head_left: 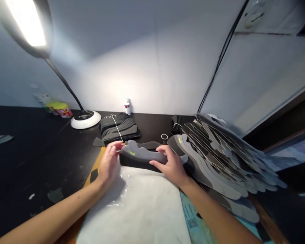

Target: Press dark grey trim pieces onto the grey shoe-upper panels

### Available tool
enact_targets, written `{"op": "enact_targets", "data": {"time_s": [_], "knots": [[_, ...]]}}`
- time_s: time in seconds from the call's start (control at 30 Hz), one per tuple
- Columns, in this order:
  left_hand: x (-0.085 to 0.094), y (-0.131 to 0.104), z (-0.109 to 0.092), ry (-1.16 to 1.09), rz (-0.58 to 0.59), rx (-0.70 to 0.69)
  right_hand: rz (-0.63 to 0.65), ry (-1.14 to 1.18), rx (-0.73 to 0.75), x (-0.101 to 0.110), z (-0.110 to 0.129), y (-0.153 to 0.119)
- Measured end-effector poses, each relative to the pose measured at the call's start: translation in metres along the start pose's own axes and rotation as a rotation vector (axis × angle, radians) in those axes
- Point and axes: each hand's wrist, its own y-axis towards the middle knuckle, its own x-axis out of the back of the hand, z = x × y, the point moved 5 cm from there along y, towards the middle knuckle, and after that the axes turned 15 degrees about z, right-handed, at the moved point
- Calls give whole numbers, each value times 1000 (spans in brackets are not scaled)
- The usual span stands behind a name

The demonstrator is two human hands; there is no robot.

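A grey, curved shoe upper piece [144,154] with a small yellow-green swoosh lies across the middle, above a white sheet [147,206]. My right hand [172,166] grips its right part, thumb on the near edge and fingers on the far edge. At the left end, my left hand [109,164] has its fingers bent in against the piece, closed on its edge. Dark material shows beneath and behind the piece. Right beside it lies a similar grey upper piece [193,152] with the same mark, at the front of a fanned pile.
Many overlapping shoe pieces [226,156] spread over the right side. Behind my left hand sits a banded bundle of dark pieces [119,127]. A lit lamp with a white base [85,120], a small white bottle [127,106] and a white ring [164,136] stand or lie farther back.
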Motion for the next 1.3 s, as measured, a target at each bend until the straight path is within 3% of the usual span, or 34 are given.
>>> {"op": "enact_targets", "data": {"time_s": [0.13, 0.23, 0.37, 0.57, 0.7, 0.97, 1.3], "knots": [[-10, -5, 10, -1, 127, 199, -142, 66, 44, 5, 5, -3], [-12, -11, 7, 92, 101, 271, -205, 38, 69, 9, 6, -3], [-13, -16, -2, 117, 31, 246, -280, -51, 16, 18, 0, 2], [-7, -15, 2, 15, -94, 223, -193, -141, -3, 26, -9, 10], [-7, -12, 7, -23, -63, 249, -164, -172, -61, 22, -11, 7], [-15, -19, 10, 171, 48, 383, -128, -102, -85, 10, -12, 5], [-20, -21, 3, 180, 58, 328, -102, -78, -96, 8, -12, 3]]}}
